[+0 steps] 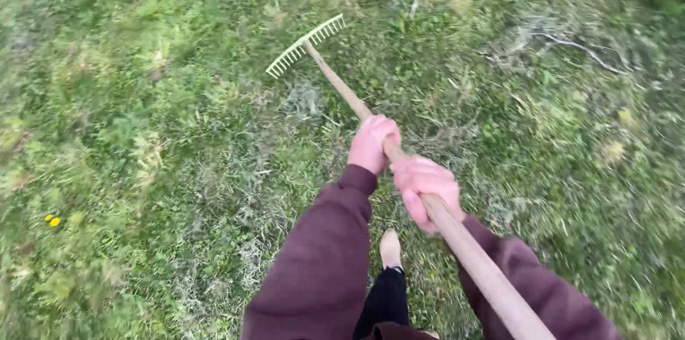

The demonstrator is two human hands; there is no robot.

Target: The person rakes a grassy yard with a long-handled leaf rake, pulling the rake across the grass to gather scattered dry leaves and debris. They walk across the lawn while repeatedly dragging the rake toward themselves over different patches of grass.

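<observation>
A rake with a long wooden handle (341, 84) and a pale yellow toothed head (305, 45) reaches out over the grass ahead of me. My left hand (372, 143) grips the handle further down toward the head. My right hand (424, 189) grips it just behind, closer to my body. Both arms wear dark maroon sleeves. The rake head rests on or just above the grass at the upper middle; the blur hides which.
Uneven green lawn with patches of dry cut grass (303, 101) lies all around. A thin dry branch (578, 47) lies at the upper right. A small yellow flower (52, 221) sits at the left. My foot (389, 249) and dark trouser leg show below the hands.
</observation>
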